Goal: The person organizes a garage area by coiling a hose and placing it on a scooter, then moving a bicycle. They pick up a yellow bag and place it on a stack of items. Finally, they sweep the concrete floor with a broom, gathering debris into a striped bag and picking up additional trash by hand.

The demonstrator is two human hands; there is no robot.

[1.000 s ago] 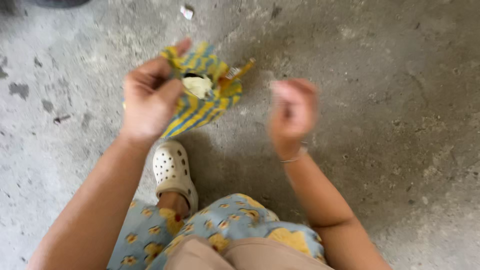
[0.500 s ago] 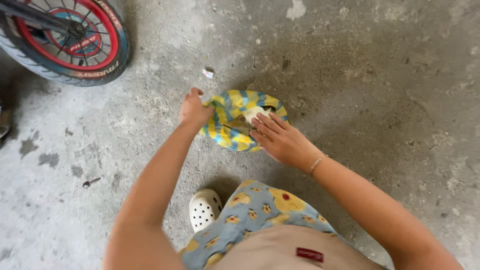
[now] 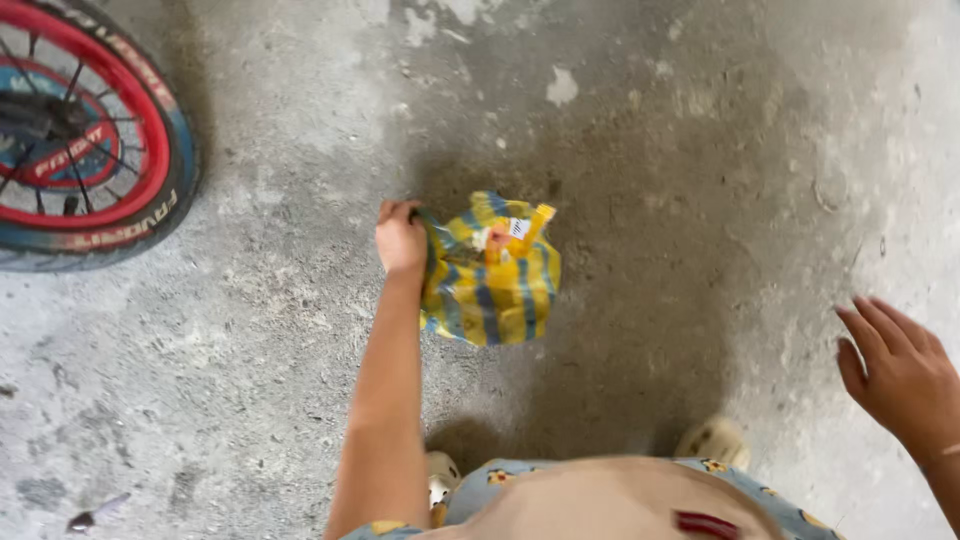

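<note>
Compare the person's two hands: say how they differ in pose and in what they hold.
The left hand is closed in a grip on the edge of the yellow and blue striped bag; the right hand is open, fingers spread, holding nothing. The left hand is stretched forward near the middle of the view; the right hand is off by the right edge, away from the bag. Both are bare, above the concrete floor.

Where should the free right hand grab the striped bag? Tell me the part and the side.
Take the bunched top rim of the yellow-and-blue striped bag from its right side, probably. The left hand already pinches the rim's left edge, the bag hangs below it, and wrappers stick out of the open mouth. The right hand is open, well off to the right.
</note>
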